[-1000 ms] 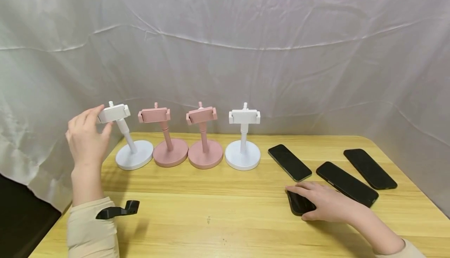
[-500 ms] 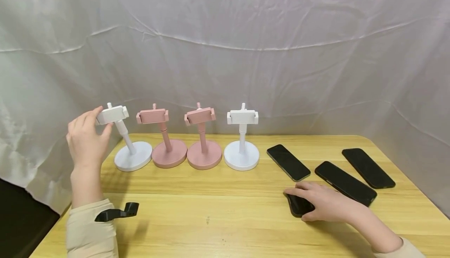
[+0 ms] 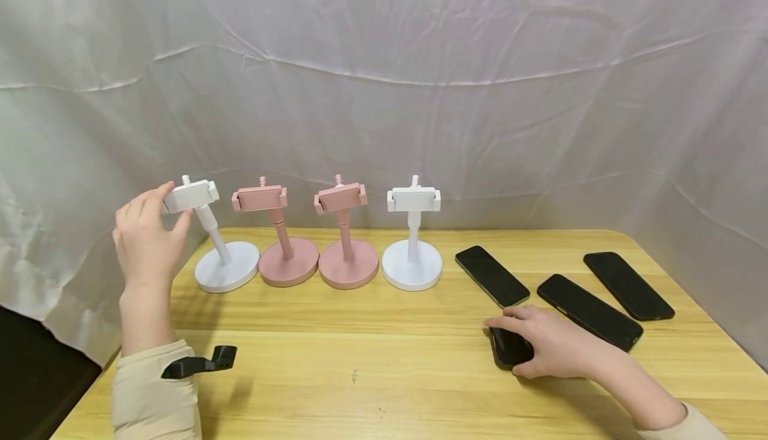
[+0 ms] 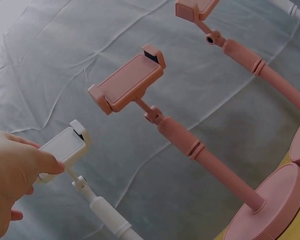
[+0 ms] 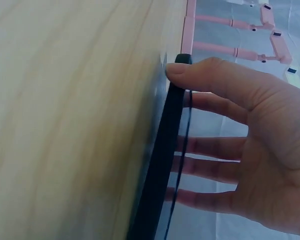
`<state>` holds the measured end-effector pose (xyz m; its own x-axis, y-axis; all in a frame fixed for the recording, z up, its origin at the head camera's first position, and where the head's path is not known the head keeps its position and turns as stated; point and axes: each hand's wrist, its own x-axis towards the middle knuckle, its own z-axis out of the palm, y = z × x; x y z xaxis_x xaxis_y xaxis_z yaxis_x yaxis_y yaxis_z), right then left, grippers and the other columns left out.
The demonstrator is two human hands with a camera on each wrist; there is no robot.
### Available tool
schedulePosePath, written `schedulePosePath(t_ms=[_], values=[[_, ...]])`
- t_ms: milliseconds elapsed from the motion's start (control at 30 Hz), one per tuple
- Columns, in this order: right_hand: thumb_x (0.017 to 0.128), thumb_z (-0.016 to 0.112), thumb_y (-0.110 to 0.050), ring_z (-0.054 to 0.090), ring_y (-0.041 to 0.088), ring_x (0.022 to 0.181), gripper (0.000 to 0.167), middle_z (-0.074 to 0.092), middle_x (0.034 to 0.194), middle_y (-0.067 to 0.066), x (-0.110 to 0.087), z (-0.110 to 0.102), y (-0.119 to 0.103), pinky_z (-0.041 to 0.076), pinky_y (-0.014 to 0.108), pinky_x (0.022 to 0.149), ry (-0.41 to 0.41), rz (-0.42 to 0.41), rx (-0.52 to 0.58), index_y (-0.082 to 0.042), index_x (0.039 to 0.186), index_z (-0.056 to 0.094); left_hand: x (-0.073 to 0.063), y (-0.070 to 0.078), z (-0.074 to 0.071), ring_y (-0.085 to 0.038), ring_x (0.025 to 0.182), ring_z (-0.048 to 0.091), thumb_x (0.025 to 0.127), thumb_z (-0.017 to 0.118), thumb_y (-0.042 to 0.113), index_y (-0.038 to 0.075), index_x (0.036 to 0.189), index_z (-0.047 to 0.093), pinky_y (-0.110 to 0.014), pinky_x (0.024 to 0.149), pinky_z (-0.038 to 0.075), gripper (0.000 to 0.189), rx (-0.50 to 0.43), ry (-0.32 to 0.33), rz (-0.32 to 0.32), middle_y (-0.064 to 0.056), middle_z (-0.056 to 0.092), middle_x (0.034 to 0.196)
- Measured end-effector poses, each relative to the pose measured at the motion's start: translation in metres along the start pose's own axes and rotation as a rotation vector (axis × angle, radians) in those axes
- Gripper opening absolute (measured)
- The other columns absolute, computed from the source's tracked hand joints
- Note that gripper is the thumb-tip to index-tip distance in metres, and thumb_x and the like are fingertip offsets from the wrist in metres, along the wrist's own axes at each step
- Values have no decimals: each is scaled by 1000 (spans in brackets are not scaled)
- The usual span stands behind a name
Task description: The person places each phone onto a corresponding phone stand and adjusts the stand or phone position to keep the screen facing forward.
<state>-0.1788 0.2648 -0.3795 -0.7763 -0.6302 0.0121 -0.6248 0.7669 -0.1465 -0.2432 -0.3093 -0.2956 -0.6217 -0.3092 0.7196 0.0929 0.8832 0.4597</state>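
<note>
At far left, a leaning, round-based white phone stand (image 3: 216,233) is pinched at its clamp (image 3: 193,195) between thumb and fingers by the raised left hand (image 3: 147,240). Past two pink phone stands (image 3: 282,233), at the wooden table (image 3: 330,387), a slim black smartphone (image 3: 509,349) is gripped edgewise by the palm-down right hand (image 3: 549,343).

By the left hand (image 3: 148,243), the worktop (image 3: 330,373) is bearing a white stand (image 3: 213,227); between the hands, two pink stands (image 3: 282,230) and another white one (image 3: 414,227). Three phones (image 3: 590,311) are lying beyond the right hand (image 3: 555,343), which is gripping a fourth (image 3: 509,349).
</note>
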Motion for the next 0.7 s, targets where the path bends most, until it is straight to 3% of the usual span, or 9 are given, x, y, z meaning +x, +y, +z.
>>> schedulePosePath(t_ms=[200, 367, 700], values=[[68, 84, -33, 57, 17, 99, 66, 58, 119, 1, 0, 1, -3, 51, 39, 78, 139, -42, -65, -29, 129, 58, 1, 0, 1, -48, 123, 45, 89, 68, 13, 11, 134, 58, -66, 97, 34, 46, -4, 6, 5, -21, 58, 133], [65, 84, -33, 57, 19, 101, 67, 58, 119, 3, 2, 2, -3, 50, 44, 78, 240, -44, -105, -30, 128, 59, 0, 0, 1, -49, 122, 46, 89, 68, 13, 11, 134, 58, -66, 95, 34, 46, -5, 9, 4, -21, 58, 133], [62, 85, -33, 57, 23, 107, 67, 60, 122, 8, 3, 4, -3, 48, 46, 80, 269, -62, -129, -29, 125, 62, -1, 1, 0, -49, 121, 46, 89, 67, 14, 12, 135, 57, -65, 93, 35, 47, -4, 1, -7, -20, 57, 134]])
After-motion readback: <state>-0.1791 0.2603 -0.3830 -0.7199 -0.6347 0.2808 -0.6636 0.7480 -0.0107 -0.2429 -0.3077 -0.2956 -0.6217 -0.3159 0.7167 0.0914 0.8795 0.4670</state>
